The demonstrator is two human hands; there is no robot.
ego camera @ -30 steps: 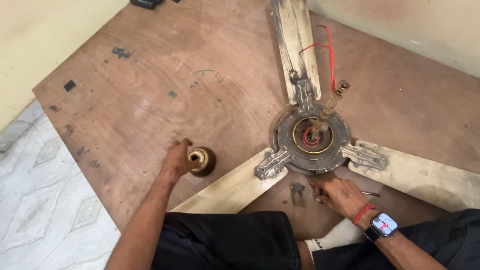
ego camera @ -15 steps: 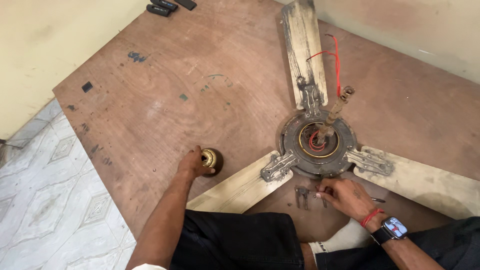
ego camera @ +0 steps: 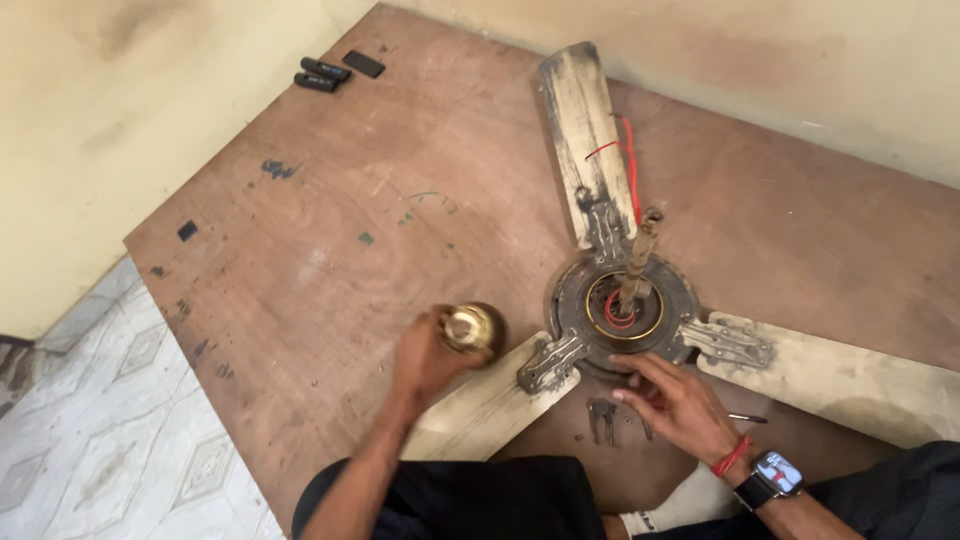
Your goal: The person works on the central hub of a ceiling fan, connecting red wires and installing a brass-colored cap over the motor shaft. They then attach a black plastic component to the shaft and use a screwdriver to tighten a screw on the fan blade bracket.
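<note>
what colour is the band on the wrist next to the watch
Red: a thin red wristband beside the dark smartwatch on the right hand, head view.

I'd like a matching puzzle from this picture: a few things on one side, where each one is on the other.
Things:
1. brass cup
2. red wire
3. small black items
4. watch

Places:
A. far corner of the board
B. on the right wrist
C. under the left hand
D. along the far fan blade

Pairs: 1-C, 2-D, 3-A, 4-B
</note>
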